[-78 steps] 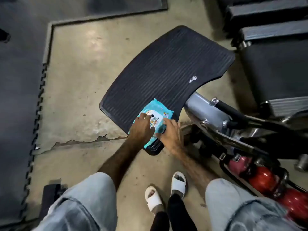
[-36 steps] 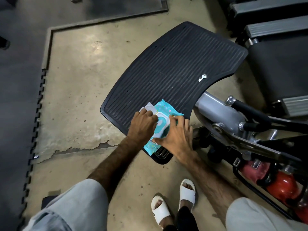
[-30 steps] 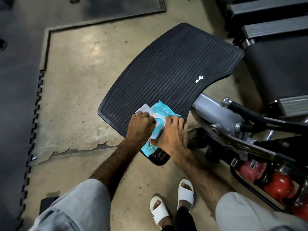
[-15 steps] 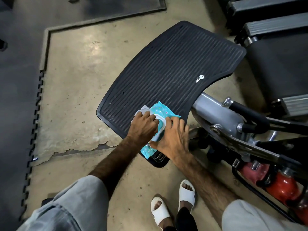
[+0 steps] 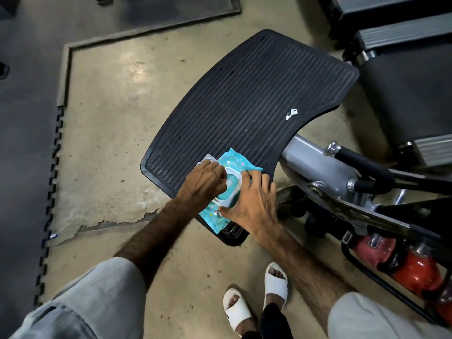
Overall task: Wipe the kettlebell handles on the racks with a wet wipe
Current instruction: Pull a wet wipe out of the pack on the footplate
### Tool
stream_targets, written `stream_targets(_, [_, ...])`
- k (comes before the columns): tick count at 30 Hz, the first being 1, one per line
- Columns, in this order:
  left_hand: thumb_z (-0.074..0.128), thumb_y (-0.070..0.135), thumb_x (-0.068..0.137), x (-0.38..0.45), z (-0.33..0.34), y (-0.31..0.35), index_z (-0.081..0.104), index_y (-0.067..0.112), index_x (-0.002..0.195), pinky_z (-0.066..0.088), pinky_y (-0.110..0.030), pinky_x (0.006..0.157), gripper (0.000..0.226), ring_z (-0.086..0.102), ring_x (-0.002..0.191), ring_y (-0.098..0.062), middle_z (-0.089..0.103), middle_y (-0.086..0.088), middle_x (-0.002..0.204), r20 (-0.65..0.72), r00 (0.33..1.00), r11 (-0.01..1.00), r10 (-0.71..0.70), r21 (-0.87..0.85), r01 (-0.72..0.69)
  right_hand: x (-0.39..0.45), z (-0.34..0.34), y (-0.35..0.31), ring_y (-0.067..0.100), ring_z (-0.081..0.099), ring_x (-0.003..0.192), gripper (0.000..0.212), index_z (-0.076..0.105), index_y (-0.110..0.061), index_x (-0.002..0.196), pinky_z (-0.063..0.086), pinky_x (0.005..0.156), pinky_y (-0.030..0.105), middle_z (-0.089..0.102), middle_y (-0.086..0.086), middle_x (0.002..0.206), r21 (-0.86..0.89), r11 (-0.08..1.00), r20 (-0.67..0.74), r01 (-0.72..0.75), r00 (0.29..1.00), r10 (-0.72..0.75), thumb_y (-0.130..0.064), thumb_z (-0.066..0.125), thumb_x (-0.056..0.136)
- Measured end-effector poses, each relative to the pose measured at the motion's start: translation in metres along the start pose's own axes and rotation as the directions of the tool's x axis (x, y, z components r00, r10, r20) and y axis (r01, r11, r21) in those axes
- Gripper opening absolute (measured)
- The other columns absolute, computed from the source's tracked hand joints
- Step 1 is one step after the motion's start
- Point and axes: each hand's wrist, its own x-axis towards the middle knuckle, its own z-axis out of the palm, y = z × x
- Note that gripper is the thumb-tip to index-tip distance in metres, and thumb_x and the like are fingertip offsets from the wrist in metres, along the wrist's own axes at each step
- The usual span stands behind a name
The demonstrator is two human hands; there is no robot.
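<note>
A turquoise wet wipe pack (image 5: 232,160) lies on the near corner of a black ribbed platform (image 5: 256,94). Its white lid flap (image 5: 207,158) is folded open to the left. My left hand (image 5: 203,181) is over the pack with fingers curled, fingertips pinching at the round opening (image 5: 230,188); whether a wipe is between them is hidden. My right hand (image 5: 253,204) presses the pack down with spread, fairly straight fingers. Red kettlebells (image 5: 415,271) sit in a black rack at the lower right, away from both hands.
A small silver key (image 5: 291,114) lies on the platform. Grey machine arms with black grips (image 5: 362,165) stand right of the hands. Dark treadmill-like equipment (image 5: 403,89) fills the upper right. Concrete floor with black rubber mats (image 5: 24,118) lies to the left. My feet are in white sandals (image 5: 275,282).
The pack's lid flap has been opened to the left since the earliest frame. My left fingers moved onto the opening and my right hand settled flat on the pack.
</note>
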Motion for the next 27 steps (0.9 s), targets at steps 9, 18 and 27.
stream_targets(9, [0.059, 0.036, 0.089, -0.001, 0.005, -0.002, 0.071, 0.016, 0.095, 0.05, -0.038, 0.069, 0.024, 0.055, 0.082, -0.021, 0.064, -0.002, 0.088, -0.011, 0.995, 0.986, 0.096, 0.136, -0.094, 0.002, -0.001, 0.0, 0.023, 0.039, 0.121, 0.11, 0.032, -0.015, 0.14, 0.034, 0.102, 0.04, 0.041, 0.007, 0.138, -0.016, 1.0, 0.063, 0.007, 0.998, -0.006, -0.083, 0.063, 0.06])
stream_targets(18, [0.061, 0.023, 0.084, 0.004, 0.013, 0.005, 0.062, 0.014, 0.076, 0.04, -0.033, 0.054, 0.012, 0.053, 0.067, -0.02, 0.057, -0.002, 0.073, 0.048, 0.99, 0.94, 0.136, 0.31, -0.144, 0.003, -0.001, 0.0, 0.024, 0.04, 0.12, 0.111, 0.033, -0.015, 0.14, 0.036, 0.102, 0.041, 0.041, 0.007, 0.138, -0.006, 1.0, 0.059, 0.005, 0.998, -0.005, -0.083, 0.063, 0.058])
stream_targets(27, [0.027, 0.022, 0.086, 0.0, 0.015, 0.001, 0.053, 0.011, 0.074, 0.043, -0.037, 0.051, 0.03, 0.045, 0.062, -0.021, 0.05, -0.004, 0.067, -0.037, 0.994, 0.981, 0.105, 0.168, -0.098, 0.002, 0.0, 0.0, 0.024, 0.042, 0.115, 0.109, 0.039, -0.015, 0.137, 0.038, 0.097, 0.041, 0.045, 0.006, 0.134, -0.008, 1.0, 0.014, 0.001, 1.0, -0.001, -0.082, 0.066, 0.055])
